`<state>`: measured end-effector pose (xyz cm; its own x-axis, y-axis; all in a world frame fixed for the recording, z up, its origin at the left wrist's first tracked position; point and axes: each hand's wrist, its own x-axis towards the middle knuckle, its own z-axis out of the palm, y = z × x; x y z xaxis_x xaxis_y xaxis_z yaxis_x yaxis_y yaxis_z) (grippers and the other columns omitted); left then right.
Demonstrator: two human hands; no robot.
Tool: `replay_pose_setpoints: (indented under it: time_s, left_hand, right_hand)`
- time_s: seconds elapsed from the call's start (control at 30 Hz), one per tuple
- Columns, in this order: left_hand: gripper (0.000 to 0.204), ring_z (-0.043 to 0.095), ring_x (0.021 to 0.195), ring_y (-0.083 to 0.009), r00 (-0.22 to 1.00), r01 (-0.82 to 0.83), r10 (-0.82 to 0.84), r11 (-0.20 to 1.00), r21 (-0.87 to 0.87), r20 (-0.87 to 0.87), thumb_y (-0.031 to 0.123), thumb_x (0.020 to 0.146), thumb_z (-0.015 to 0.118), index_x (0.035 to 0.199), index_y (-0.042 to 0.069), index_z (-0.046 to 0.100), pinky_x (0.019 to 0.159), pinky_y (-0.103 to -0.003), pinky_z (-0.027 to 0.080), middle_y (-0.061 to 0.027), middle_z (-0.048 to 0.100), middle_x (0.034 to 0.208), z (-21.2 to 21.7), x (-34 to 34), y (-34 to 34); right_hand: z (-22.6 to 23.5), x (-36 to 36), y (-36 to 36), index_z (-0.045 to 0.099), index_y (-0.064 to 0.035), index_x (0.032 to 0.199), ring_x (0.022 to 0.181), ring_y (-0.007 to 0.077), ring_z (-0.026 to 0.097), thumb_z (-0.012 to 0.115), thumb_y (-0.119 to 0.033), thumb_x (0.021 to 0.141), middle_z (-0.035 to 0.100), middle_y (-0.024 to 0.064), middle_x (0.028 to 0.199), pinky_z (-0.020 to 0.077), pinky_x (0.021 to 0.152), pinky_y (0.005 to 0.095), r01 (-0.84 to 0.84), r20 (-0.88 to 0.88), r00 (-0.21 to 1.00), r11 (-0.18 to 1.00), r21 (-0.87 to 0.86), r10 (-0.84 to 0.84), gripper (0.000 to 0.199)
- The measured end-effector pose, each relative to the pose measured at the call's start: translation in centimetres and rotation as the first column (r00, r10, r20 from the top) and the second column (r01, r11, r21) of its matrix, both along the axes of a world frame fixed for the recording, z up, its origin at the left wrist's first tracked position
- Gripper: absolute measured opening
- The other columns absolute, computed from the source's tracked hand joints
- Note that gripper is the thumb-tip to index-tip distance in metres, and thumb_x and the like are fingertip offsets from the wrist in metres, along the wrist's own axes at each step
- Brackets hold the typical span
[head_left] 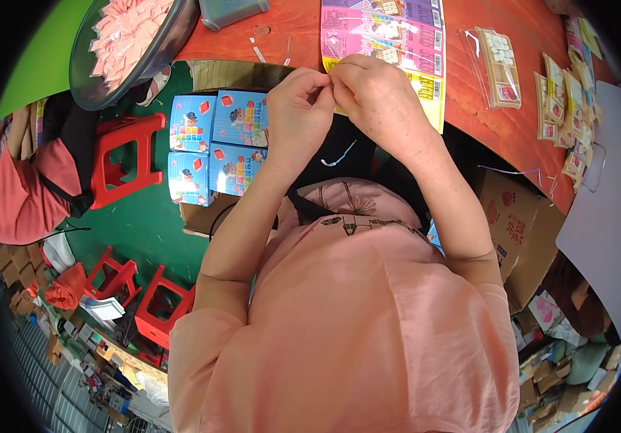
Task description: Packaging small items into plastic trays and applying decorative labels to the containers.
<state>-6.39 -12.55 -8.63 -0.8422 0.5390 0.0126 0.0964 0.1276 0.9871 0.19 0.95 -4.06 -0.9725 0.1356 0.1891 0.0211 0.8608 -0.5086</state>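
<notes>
My left hand [298, 108] and my right hand [379, 94] meet at the near edge of the red table, fingertips nearly touching. Both are closed in a pinch. Whatever sits between the fingers is too small or too hidden to name. Just beyond and beside my right hand lies a row of overlapping printed cards [350, 42] in purple, pink and yellow, with clear film glinting over them. My right hand and wrist cover part of this row. Blue printed boxes [240, 119] stand below the table edge, left of my left forearm.
A dark basin [80, 76] heaped with small pink packets [129, 40] stands at the far left, near a grey plastic container [232, 11]. On the table's right are a wrapped tray [501, 72] and a pile of similar packs [566, 108]. Red stools [126, 155] stand left.
</notes>
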Motion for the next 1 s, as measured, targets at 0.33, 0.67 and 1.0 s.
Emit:
replay_pose_setpoints:
  time_s: [0.33, 0.67, 1.0]
  left_hand:
    - [0.012, 0.054, 0.061, -0.0054, 0.834, -0.118, 0.066, 0.991, 0.060, 0.547, 0.008, 0.089, 0.071, 0.097, -0.001, 0.074, 0.055, -0.020, 0.042, 0.0001, 0.066, 0.075, 0.4, 0.5, -0.7]
    - [0.017, 0.054, 0.047, -0.0092, 0.813, -0.300, 0.231, 0.953, 0.045, 0.535, 0.011, 0.090, 0.069, 0.086, -0.005, 0.065, 0.040, -0.023, 0.038, -0.0069, 0.064, 0.069, 0.9, 0.1, 0.2]
    - [0.021, 0.061, 0.076, -0.0254, 0.799, -0.342, 0.157, 0.913, -0.224, -0.580, 0.009, 0.086, 0.071, 0.100, -0.006, 0.067, 0.070, -0.036, 0.049, -0.0119, 0.063, 0.086, 0.3, -4.0, -0.1]
  right_hand:
    - [-2.3, 0.1, 0.2, 0.065, 0.0019, 0.094, 0.078, 0.0286, 0.064, 0.063, -0.007, 0.090, 0.066, 0.0135, 0.091, 0.0528, 0.069, 0.0351, 0.081, -0.112, 0.987, 0.961, -0.265, -0.114, 0.010]
    - [-2.0, 3.6, 2.4, 0.064, -0.0008, 0.105, 0.086, 0.0109, 0.062, 0.056, -0.013, 0.101, 0.067, 0.0038, 0.097, 0.0504, 0.083, 0.0271, 0.169, -0.006, 0.884, 0.330, -0.929, -0.468, 0.015]
    - [7.6, 14.9, 10.2, 0.061, 0.0013, 0.118, 0.109, 0.0205, 0.061, 0.056, -0.014, 0.098, 0.066, 0.0106, 0.116, 0.0479, 0.093, 0.0364, -0.294, -0.294, 0.443, 0.172, -0.940, -0.847, 0.026]
